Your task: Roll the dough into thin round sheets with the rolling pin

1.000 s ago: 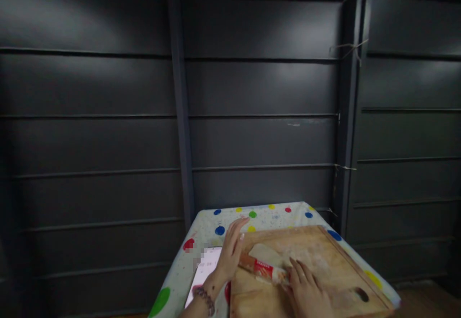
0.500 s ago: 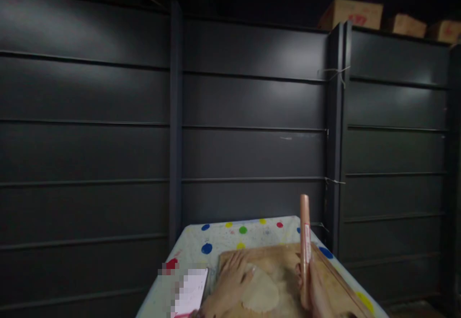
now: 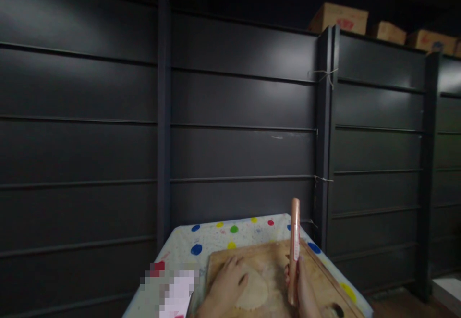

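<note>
A flat, pale round of dough (image 3: 255,290) lies on the wooden board (image 3: 273,253). Over its left edge rests my left hand (image 3: 227,279), fingers apart and slightly bent, the thumb on the dough. My right hand (image 3: 303,279) is wrapped round the lower part of a rolling pin (image 3: 295,231). The pin stands nearly upright above the right half of the board, apart from the dough, and a label shows on its side.
A white cloth with coloured dots (image 3: 216,236) covers the table. Left of the board lies a phone (image 3: 180,291), partly blurred out. Behind stands a dark panelled wall (image 3: 245,154) with cardboard boxes (image 3: 344,18) above. A white object (image 3: 448,291) is at far right.
The view has turned a little to the right, so everything appears further left. My left hand's fingers look more bent over the dough edge. The rolling pin stays upright in my right hand.
</note>
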The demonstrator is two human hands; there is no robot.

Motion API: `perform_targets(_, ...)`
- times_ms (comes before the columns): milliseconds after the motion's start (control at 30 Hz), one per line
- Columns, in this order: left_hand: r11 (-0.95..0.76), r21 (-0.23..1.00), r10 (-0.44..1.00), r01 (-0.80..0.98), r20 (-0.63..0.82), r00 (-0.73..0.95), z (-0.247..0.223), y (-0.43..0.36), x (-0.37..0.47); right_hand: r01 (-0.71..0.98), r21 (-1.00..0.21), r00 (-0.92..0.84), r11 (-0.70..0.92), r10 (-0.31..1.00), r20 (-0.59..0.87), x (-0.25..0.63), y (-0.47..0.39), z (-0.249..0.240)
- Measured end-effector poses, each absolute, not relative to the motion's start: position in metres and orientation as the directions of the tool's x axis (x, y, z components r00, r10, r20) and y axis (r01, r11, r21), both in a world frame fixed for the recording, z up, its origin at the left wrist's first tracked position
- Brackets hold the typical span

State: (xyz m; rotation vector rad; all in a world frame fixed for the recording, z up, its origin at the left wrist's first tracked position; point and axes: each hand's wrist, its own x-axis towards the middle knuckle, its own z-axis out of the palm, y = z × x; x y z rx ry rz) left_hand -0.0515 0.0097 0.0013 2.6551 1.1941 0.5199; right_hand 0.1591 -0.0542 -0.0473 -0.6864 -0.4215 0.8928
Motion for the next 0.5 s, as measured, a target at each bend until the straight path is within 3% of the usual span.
perform_targets(233,-0.591,0.330,0.804,0.736,0.305,0.510,0.016,0.015,-0.047,-0.540,-0.746,0.578,0.389,0.816,0.007,0.156,-0.049,-0.053)
perform_targets(500,-0.604,0.375,0.797,0.703,0.297,0.526,0.029,0.008,-0.054,-0.595,-0.694,0.564,0.406,0.826,-0.001,0.159,-0.051,-0.052)
